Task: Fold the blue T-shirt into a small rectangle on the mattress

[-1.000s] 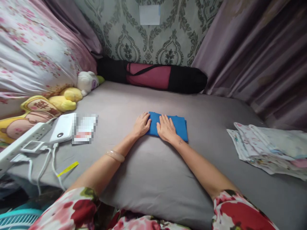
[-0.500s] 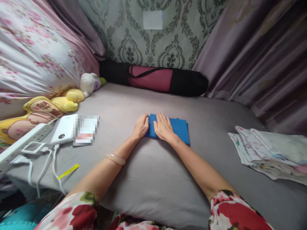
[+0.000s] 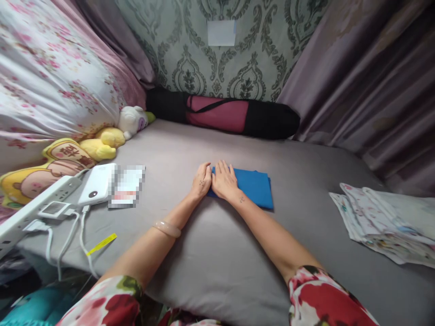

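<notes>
A folded blue cloth lies flat on the grey bed sheet in front of me. My right hand is pressed flat over its left end, fingers stretched out and pointing away from me. Along the cloth's left edge rests my left hand, with its fingers extended and slightly curved, close against the right hand. The left thumb and the cloth's left edge are largely hidden by the hands.
At the right lies a stack of folded patterned cloths. A white power strip, a white power bank, cables and plush toys line the left. A long black-and-pink bag lies by the wall.
My right hand has slid left across the blue cloth to its left end, beside my left hand, baring more of the cloth. The whole view has shifted slightly.
</notes>
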Tool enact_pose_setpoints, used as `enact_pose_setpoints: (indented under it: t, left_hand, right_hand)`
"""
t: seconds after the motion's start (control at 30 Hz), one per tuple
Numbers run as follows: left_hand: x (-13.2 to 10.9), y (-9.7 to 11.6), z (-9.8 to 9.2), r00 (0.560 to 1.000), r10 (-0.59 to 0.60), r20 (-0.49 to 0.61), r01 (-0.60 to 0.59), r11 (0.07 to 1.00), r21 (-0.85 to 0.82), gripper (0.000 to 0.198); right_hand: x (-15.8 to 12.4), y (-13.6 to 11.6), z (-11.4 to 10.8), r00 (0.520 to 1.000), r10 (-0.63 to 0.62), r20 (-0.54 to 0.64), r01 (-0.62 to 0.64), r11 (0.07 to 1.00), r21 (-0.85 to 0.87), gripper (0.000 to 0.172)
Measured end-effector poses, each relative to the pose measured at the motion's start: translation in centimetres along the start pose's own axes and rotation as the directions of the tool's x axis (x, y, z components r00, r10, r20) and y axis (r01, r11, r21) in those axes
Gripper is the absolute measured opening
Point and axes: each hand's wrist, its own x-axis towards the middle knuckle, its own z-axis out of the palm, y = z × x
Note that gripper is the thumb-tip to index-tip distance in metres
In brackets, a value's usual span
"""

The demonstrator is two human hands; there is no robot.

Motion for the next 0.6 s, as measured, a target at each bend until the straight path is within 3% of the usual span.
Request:
enact_pose_setpoints:
  t: [0.27, 0.43, 0.53, 0.6]
  left_hand:
    - [0.2, -0.6, 0.6, 1.000, 0.018, -0.002, -0.018, 1.000, 0.012, 0.045]
    - [0.3, -0.3, 0.1, 0.997, 0.056, 0.047, -0.058, 0.997, 0.059, 0.046]
    - [0.4, 0.8, -0.2, 0.990, 0.106, 0.097, -0.114, 0.989, 0.089, 0.040]
    - [0.3, 1.9, 0.1, 0.969, 0.178, 0.168, -0.203, 0.968, 0.145, 0.040]
  right_hand:
    - [0.1, -1.6, 0.4, 0.996, -0.029, 0.085, 0.028, 0.999, 0.021, 0.061]
    - [-0.8, -1.2, -3.2, 0.990, 0.006, 0.140, -0.024, 0.992, 0.126, 0.058]
    - [-2.2, 0.4, -5.5, 0.993, 0.060, 0.103, -0.073, 0.989, 0.126, 0.058]
    - [-3.3, 2.1, -5.9, 0.994, 0.073, 0.083, -0.080, 0.994, 0.080, 0.058]
